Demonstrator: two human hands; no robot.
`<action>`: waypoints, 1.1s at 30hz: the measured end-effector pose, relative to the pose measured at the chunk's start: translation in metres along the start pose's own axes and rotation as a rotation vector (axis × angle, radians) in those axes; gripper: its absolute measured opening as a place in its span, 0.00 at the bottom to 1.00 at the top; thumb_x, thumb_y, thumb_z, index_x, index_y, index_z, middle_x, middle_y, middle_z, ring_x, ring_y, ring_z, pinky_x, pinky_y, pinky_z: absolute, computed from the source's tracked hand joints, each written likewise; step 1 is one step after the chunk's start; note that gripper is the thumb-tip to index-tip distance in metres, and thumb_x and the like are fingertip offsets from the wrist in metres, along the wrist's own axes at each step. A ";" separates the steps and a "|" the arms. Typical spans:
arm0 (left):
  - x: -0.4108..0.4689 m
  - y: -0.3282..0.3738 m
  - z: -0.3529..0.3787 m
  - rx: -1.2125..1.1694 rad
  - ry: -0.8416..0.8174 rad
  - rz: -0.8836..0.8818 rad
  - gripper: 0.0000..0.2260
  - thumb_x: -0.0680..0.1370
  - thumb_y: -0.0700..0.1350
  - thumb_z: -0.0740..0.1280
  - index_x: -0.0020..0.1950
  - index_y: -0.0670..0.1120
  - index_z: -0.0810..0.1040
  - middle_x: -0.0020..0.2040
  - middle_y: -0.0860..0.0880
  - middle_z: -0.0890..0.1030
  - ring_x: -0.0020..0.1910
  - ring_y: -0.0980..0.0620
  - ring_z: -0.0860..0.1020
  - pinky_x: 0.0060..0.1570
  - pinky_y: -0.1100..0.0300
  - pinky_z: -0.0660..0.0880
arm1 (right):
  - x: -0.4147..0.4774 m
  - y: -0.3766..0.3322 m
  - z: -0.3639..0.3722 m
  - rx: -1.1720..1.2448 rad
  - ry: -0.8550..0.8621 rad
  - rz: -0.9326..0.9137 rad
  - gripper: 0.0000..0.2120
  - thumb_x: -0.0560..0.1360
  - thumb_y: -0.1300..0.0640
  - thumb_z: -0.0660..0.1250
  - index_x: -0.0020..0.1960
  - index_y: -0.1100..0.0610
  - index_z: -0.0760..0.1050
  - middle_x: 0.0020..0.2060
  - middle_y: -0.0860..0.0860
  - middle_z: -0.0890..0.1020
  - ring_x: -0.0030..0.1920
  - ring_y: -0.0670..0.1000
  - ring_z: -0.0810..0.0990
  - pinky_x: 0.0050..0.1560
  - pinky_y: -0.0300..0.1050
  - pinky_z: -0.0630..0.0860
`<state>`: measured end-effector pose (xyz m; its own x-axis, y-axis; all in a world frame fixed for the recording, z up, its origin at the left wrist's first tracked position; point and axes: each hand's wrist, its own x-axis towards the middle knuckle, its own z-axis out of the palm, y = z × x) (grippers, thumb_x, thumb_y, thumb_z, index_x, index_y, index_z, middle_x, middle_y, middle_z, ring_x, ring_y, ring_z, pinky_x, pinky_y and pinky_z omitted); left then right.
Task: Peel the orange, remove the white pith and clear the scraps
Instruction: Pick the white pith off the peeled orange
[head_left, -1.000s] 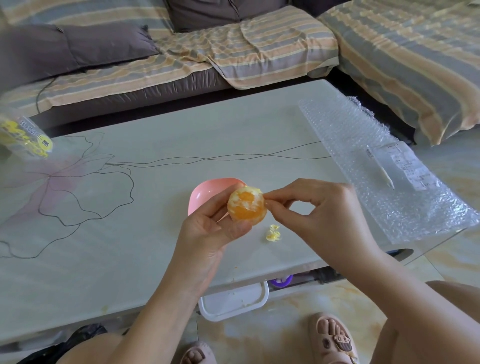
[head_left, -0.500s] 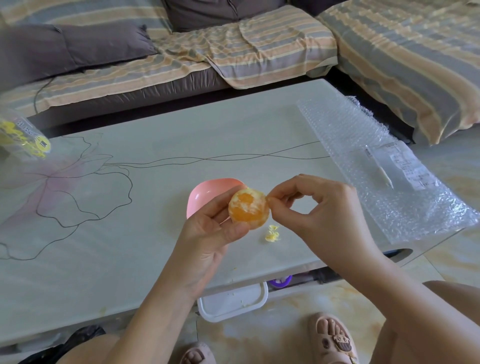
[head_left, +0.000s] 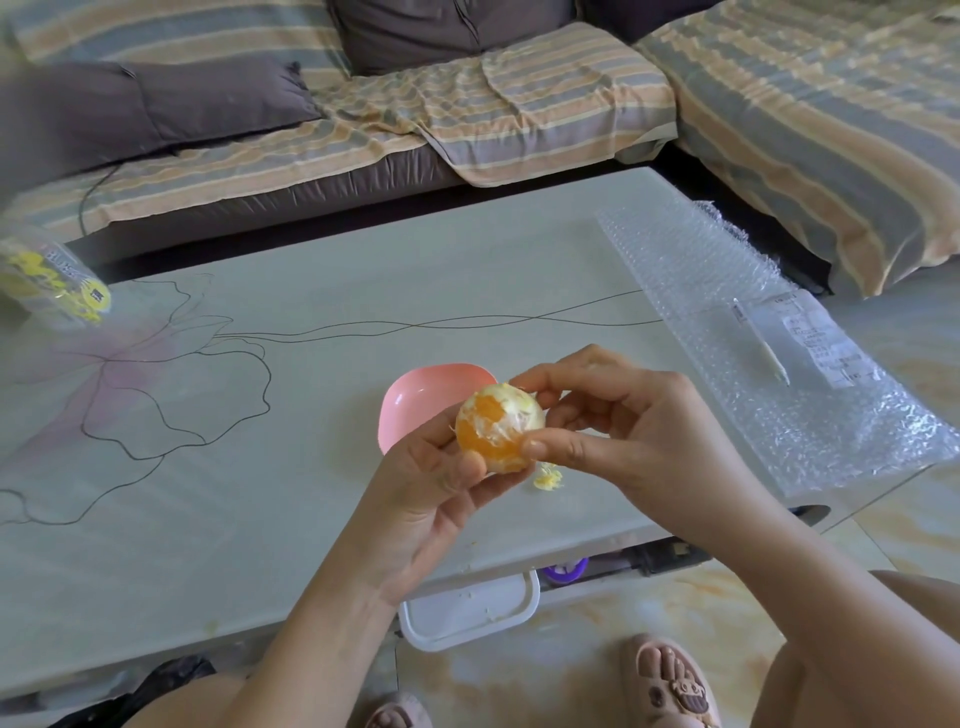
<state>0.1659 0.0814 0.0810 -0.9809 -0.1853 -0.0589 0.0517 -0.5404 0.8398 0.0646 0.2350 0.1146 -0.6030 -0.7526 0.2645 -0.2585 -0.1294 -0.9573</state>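
A peeled orange (head_left: 496, 426) with patches of white pith on its top and right side is held above the table's near edge. My left hand (head_left: 431, 499) cups it from below and the left, thumb on its lower front. My right hand (head_left: 623, 431) grips its right side, thumb low and fingers over the top. A small heap of yellowish pith scraps (head_left: 548, 478) lies on the table just under the fruit. A pink bowl (head_left: 415, 400) sits right behind the orange, partly hidden by it.
The pale table (head_left: 311, 364) has a sheet of bubble wrap (head_left: 779, 374) with a paper label along its right end and a plastic bag (head_left: 47, 286) at far left. A white bin (head_left: 467, 613) stands under the near edge. Sofas surround the table.
My right hand has shifted from pinching at the orange's right side to wrapping it, thumb below and fingers on top. The orange has turned, showing more pith.
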 end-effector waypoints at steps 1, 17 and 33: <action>0.000 -0.001 0.001 0.003 0.004 -0.005 0.30 0.57 0.52 0.81 0.56 0.41 0.82 0.54 0.42 0.83 0.55 0.46 0.81 0.53 0.55 0.78 | 0.000 0.001 0.000 -0.013 0.009 -0.001 0.16 0.63 0.54 0.75 0.50 0.52 0.82 0.43 0.51 0.78 0.37 0.49 0.79 0.47 0.42 0.78; -0.002 0.005 0.002 -0.072 0.089 -0.036 0.27 0.55 0.52 0.83 0.49 0.41 0.85 0.50 0.41 0.84 0.50 0.46 0.83 0.47 0.57 0.80 | -0.002 0.005 0.003 -0.335 0.085 -0.200 0.15 0.66 0.56 0.76 0.50 0.57 0.77 0.46 0.44 0.78 0.43 0.48 0.79 0.44 0.39 0.75; -0.011 0.018 -0.004 0.367 0.057 0.103 0.32 0.62 0.52 0.80 0.64 0.49 0.78 0.58 0.46 0.82 0.59 0.47 0.80 0.55 0.55 0.77 | -0.006 0.004 0.003 -0.492 0.012 -0.288 0.18 0.67 0.55 0.76 0.55 0.54 0.76 0.47 0.46 0.75 0.46 0.45 0.76 0.49 0.33 0.72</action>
<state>0.1780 0.0704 0.0946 -0.9616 -0.2742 0.0144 0.0684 -0.1884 0.9797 0.0693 0.2370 0.1085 -0.4641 -0.7237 0.5107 -0.7329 -0.0102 -0.6803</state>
